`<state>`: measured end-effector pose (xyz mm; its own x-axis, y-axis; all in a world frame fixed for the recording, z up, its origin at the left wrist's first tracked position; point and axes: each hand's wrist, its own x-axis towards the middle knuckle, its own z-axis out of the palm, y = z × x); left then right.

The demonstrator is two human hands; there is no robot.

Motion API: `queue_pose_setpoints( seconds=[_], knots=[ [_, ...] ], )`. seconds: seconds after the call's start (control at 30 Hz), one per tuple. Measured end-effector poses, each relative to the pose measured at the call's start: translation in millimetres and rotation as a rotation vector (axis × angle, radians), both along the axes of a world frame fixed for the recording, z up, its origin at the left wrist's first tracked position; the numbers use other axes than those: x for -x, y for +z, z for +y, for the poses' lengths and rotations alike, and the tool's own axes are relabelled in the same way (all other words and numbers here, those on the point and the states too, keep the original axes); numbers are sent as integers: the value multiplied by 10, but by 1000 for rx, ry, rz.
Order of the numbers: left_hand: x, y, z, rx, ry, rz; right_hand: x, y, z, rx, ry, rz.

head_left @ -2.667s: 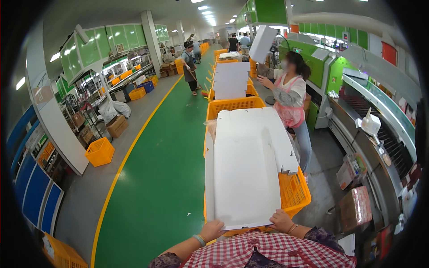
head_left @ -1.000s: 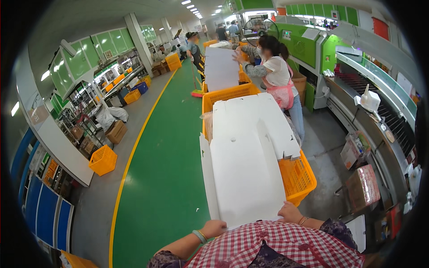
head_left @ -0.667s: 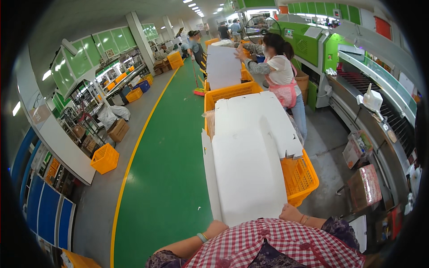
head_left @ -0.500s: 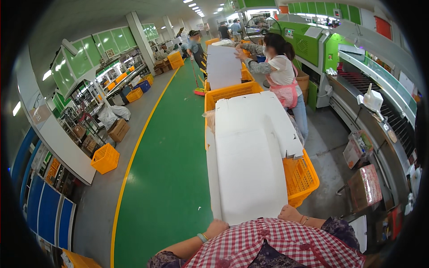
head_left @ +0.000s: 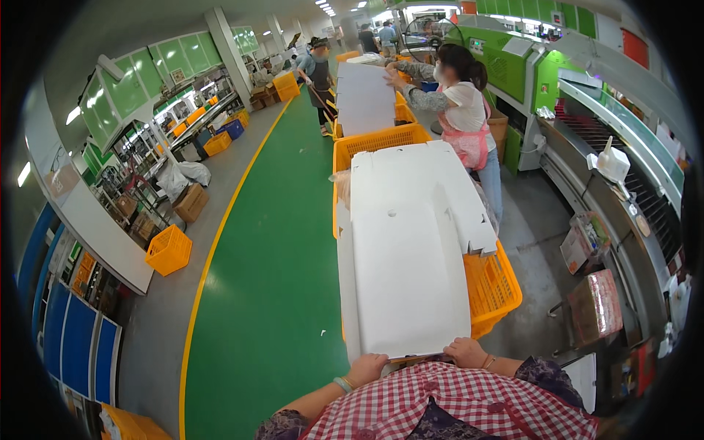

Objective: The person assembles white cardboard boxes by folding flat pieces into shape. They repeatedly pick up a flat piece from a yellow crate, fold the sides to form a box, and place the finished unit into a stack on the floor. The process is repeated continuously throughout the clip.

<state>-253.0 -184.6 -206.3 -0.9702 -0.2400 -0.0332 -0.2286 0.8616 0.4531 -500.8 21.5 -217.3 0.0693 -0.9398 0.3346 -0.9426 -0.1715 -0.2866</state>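
Note:
A long white cardboard sheet [head_left: 407, 293] with worn, notched edges stretches away in front of me. It lies on top of orange plastic crates [head_left: 493, 290]. At its near left corner, my left hand [head_left: 367, 369] has its fingers closed on the edge. My right hand [head_left: 468, 353] grips the same edge near the right corner, knuckles up. The sheet's near end reaches my red checked apron [head_left: 440, 400]. A small round spot shows on the upper part of the sheet.
Beyond the sheet, a person in a pink apron [head_left: 466, 147] handles another pale sheet [head_left: 364, 103] on crates. Another person [head_left: 319, 81] holds a long handle on the green walkway [head_left: 257, 293]. Machinery [head_left: 587, 139] lines the right; a wrapped carton [head_left: 595, 308] stands there on the floor.
Both hands have come slightly inward along the near edge, showing more of their fingers. The person on the walkway has shifted and the broom head is now hidden. My view has tilted slightly.

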Motion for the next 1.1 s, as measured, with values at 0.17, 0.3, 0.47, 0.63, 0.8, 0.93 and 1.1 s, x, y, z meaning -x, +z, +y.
queue_pose_setpoints(
  seconds=[0.17, 0.3, 0.47, 0.63, 0.8, 0.93, 1.1],
  knots=[
    [19, -269, 74, 106, -12, 41, -60, -103, 48, 58, -63, 20],
    [371, -459, 292, 111, -88, 156, -193, -137, -2, 4, -27, 11],
    [273, -82, -12, 115, -217, -37, -337, 148, -297, -43, 94, -60],
    [-340, 186, -892, 584, -104, -247, 16, 578, -440, 39, 89, 92],
    [-517, 38, -1472, 774, -97, -391, 453, 237, -721, 121, -182, -62],
    [-330, 490, -1381, 659, 22, -654, 460, 269, -791, 144, -370, -167],
    [807, 866, -841, -395, 137, -99, 288, -31, -795, 113, -317, -219]
  ],
)
